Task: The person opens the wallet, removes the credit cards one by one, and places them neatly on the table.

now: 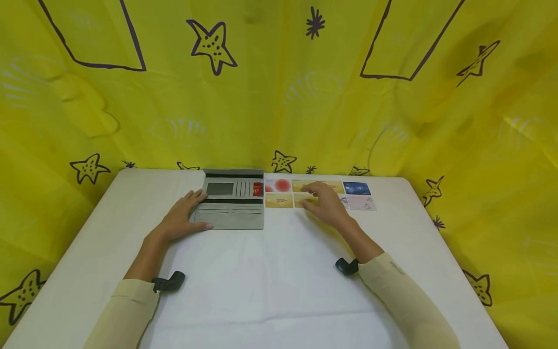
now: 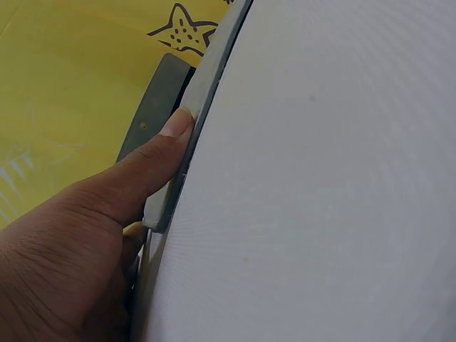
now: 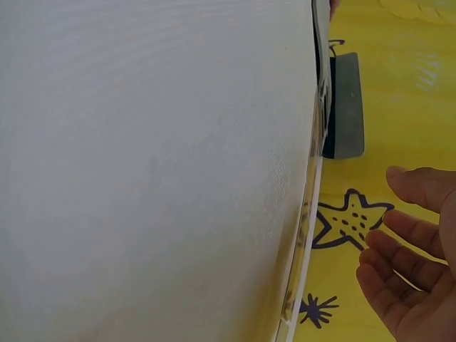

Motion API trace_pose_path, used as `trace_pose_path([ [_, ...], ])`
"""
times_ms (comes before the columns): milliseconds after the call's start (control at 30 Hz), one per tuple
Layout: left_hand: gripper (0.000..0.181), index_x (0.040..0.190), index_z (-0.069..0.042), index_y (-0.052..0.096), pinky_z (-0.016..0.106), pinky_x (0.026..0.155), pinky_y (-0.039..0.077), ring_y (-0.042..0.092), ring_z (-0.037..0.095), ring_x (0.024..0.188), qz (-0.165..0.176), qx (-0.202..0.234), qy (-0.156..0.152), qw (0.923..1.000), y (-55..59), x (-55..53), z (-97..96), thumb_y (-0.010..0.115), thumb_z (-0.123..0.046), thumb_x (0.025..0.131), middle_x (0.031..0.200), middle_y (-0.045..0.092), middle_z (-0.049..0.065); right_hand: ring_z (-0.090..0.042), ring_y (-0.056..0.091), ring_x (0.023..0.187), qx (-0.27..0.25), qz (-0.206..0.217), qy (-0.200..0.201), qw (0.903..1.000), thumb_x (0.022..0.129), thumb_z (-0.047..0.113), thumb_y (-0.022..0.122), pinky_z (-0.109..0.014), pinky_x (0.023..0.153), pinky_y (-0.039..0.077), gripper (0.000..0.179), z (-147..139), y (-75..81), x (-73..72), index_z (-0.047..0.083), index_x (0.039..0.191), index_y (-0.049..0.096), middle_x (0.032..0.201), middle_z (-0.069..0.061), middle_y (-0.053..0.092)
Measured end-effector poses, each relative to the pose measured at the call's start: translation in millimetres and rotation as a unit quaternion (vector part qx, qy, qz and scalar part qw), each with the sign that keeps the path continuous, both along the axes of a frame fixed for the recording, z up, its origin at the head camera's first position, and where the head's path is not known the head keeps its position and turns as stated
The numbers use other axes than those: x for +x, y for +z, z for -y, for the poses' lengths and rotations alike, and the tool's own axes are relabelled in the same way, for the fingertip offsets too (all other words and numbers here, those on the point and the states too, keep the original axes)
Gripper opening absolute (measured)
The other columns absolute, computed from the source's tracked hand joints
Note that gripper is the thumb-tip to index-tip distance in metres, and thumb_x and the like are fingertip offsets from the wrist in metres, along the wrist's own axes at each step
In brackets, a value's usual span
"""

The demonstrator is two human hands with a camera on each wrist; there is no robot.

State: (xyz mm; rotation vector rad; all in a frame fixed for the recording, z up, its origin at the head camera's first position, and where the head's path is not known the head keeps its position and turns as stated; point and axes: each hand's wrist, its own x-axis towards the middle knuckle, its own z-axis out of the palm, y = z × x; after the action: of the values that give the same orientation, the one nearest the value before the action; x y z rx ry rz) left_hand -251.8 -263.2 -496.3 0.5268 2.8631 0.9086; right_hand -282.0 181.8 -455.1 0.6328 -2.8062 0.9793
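A grey wallet point(image 1: 228, 222) lies unfolded on the table, with a red card point(image 1: 257, 189) showing in a slot at its right. My left hand point(image 1: 178, 219) rests on the wallet's left side, its thumb point(image 2: 153, 160) lying straight along the near corner. Over the cards to the right hovers my right hand point(image 1: 324, 203), fingers loosely bent and apart from the thumb, nothing between them in the right wrist view. Below it are gold cards point(image 1: 279, 200), partly covered by the hand. A card with a red circle point(image 1: 278, 185) sits beside the wallet; a blue VIP card point(image 1: 357, 188) ends the far row.
A pale pink card point(image 1: 363, 203) lies at the right end of the near row. The white table point(image 1: 261, 281) reaches back to a yellow curtain point(image 1: 261, 106) printed with starfish. Dark wrist cameras point(image 1: 170, 281) sit at both sleeve cuffs.
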Motion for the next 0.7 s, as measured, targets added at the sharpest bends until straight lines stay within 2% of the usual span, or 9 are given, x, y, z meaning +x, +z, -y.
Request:
trace_pose_path([
  [167,0.099,0.162,0.0,0.035,0.065,0.125,0.006,0.008,0.046,0.158,0.0,0.0,-0.003,1.0,-1.4,-1.5,0.4,0.083,-0.044,0.087,0.17,0.022,0.025,-0.038,0.063,0.116,0.025,-0.001,0.014,0.9996,0.097,0.02,0.076,-0.05,0.099,0.053,0.039,13.1,1.7,-4.3,0.001,0.13,0.071,0.132,-0.016,0.068],
  [467,0.099,0.162,-0.001,0.035,0.067,0.124,0.006,0.007,0.046,0.158,0.008,-0.001,0.0,1.0,1.7,-1.3,-0.6,0.083,-0.044,0.087,0.171,0.021,0.024,-0.038,0.053,0.135,0.051,0.008,0.02,0.9985,0.095,0.021,0.078,-0.052,0.116,0.041,0.043,34.5,-0.7,-13.4,0.0,0.132,0.07,0.138,-0.018,0.065],
  [700,0.099,0.162,-0.002,0.036,0.068,0.123,0.007,0.008,0.046,0.158,0.004,0.001,0.001,1.0,0.2,-0.8,-0.1,0.084,-0.044,0.087,0.171,0.022,0.024,-0.036,0.055,0.133,0.079,0.0,0.035,0.9963,0.096,0.027,0.078,-0.048,0.114,0.043,0.052,52.1,-1.7,-21.1,-0.001,0.138,0.065,0.139,-0.018,0.065],
])
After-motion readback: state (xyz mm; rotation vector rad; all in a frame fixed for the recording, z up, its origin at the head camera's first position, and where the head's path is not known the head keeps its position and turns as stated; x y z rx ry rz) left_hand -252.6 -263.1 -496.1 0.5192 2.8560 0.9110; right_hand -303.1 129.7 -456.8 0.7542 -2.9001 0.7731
